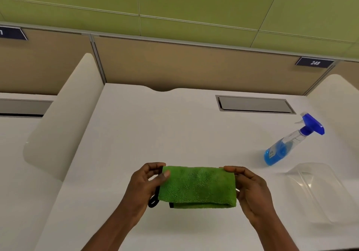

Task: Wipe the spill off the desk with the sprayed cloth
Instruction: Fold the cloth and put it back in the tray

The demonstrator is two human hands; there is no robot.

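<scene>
A folded green microfibre cloth (197, 186) with a black loop at its lower left is held above the white desk (155, 130), near the front middle. My left hand (143, 186) pinches its left edge, thumb on top. My right hand (250, 190) grips its right edge. A clear spray bottle (287, 145) with blue liquid and a blue trigger head stands on the desk to the right, apart from both hands. I cannot make out any spill on the desk surface.
A clear plastic tray (318, 190) lies at the right front. A grey cable hatch (254, 105) is set in the desk at the back right. White rounded dividers (66, 114) flank the desk; a tan partition (194, 66) closes the back.
</scene>
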